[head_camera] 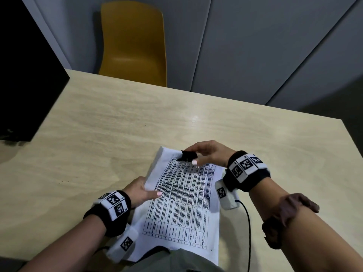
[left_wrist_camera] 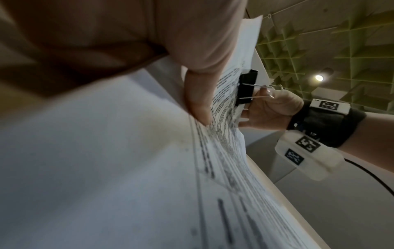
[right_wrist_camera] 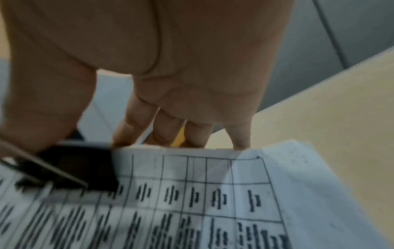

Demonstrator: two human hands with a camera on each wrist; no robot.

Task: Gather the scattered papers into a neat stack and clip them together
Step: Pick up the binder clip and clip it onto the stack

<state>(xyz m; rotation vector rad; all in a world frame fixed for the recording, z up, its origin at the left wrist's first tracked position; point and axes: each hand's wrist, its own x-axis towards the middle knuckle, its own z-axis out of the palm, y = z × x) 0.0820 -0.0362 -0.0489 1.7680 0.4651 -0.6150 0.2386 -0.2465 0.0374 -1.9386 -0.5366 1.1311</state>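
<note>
Printed papers [head_camera: 182,201] lie stacked on the desk [head_camera: 98,118], pinched at one edge by the left hand [head_camera: 140,190]; beyond, the right hand [head_camera: 208,153] pinches the black binder clip [head_camera: 187,155] onto the far edge. Released crooked, it may skew the sheets.

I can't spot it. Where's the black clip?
In the head view, the black metal binder clip sits on the far edge of the white printed paper stack, pinched by the right hand.
</note>
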